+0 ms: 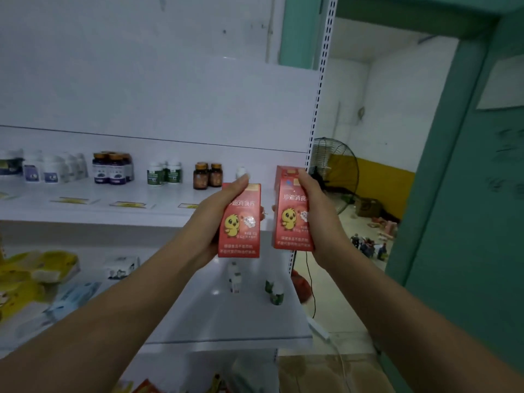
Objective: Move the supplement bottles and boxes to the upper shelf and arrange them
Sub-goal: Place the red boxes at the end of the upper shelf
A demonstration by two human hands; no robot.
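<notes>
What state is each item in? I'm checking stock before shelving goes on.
left hand: gripping left red box, upright
right hand: gripping right red box, upright
amber bottles: standing on upper shelf, capped
green-label bottles: standing on lower shelf
fan: blades blurred, cannot tell

white bottle (241, 172): half hidden behind left hand (215, 219) | bottle labels: blurred

Bare upper shelf (255, 198) right of amber bottles (207, 175)
</notes>
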